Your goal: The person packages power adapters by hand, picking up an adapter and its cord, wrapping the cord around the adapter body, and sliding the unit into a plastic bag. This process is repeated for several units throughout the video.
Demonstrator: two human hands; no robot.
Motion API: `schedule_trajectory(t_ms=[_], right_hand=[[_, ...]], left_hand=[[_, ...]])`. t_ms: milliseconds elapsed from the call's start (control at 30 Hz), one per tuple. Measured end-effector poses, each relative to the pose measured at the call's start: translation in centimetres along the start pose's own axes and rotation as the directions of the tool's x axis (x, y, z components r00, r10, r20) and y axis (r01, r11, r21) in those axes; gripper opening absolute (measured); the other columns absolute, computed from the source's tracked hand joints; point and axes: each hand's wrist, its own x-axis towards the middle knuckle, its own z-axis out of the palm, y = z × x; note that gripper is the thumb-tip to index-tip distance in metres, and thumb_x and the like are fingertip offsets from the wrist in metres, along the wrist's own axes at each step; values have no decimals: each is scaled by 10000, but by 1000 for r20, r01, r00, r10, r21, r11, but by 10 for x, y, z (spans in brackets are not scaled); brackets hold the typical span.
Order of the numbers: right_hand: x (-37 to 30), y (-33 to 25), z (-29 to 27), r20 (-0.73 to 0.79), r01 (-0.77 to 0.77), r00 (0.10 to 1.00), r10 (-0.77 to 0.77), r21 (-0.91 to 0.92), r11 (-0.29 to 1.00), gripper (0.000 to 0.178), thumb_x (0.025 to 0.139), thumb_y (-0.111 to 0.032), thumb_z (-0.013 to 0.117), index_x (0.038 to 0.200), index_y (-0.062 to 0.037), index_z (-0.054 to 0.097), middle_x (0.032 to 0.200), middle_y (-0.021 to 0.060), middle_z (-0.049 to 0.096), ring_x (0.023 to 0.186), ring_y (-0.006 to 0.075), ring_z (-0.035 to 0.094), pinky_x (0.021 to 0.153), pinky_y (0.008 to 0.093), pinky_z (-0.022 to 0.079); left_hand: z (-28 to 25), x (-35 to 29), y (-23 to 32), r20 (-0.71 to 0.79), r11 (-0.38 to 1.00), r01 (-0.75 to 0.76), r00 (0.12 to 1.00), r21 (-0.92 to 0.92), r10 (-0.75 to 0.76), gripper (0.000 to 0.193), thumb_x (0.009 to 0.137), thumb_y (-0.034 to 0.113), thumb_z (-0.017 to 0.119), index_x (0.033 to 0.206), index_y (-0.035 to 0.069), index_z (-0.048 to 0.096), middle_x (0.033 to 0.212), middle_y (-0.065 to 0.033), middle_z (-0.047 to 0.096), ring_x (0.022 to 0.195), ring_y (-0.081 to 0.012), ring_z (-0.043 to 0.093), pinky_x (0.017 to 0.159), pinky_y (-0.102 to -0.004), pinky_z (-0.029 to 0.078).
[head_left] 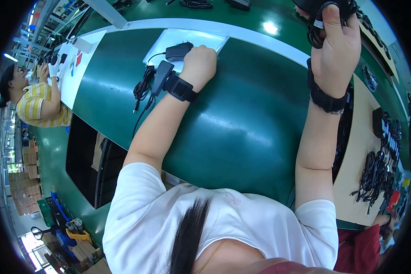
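Observation:
My left hand [199, 65] is closed over the right end of a black power adapter [178, 51]. Beneath the adapter lies a stack of clear plastic bags [214, 38] on the green tabletop [246, 109]. A thin lead runs from the adapter to a tied black cable bundle [142, 87] on the left. At the upper right, my right hand [337, 48] is raised, its fingers wrapped round a coiled black cable [316, 33]; a dark part above it is cut off by the picture's edge. Black straps circle both wrists, and a black box [162, 76] sits beside the left strap.
Cardboard [358, 137] on the right carries several black adapters and a heap of black cables [373, 176]. On the far left, a person in a yellow striped top [43, 102] works at a white surface. A black bin [84, 153] stands below the table's left edge.

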Motion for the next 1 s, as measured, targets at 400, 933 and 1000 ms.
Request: schedule_trajectory(t_ms=[400, 933, 1000], right_hand=[[3, -4, -5, -6, 1, 1000, 0, 98, 995, 418, 860, -225, 576, 1167, 31, 451, 1042, 64, 566, 888, 108, 536, 792, 214, 417], [-31, 66, 7, 320, -792, 603, 731, 351, 500, 359, 890, -240, 509, 1140, 14, 459, 1029, 146, 541, 949, 277, 552, 799, 528, 491], [-35, 74, 8, 220, -825, 541, 812, 324, 462, 345, 874, -216, 547, 1128, 7, 478, 987, 106, 565, 904, 215, 562, 774, 416, 503]], left_hand=[[-29, 17, -35, 433, 478, 495, 869, -726, -241, 214, 721, 174, 696, 656, -4, 597, 609, -81, 587, 517, -122, 550, 534, -245, 454], [-44, 0, 38, 4, 530, 170, 954, -831, -300, 414, 566, 261, 808, 525, 30, 466, 477, -37, 479, 447, -119, 443, 441, -260, 376], [-43, -5, 44, -61, 578, 114, 960, -808, -274, 427, 569, 279, 809, 525, 31, 464, 479, -43, 491, 451, -117, 443, 444, -261, 379]])
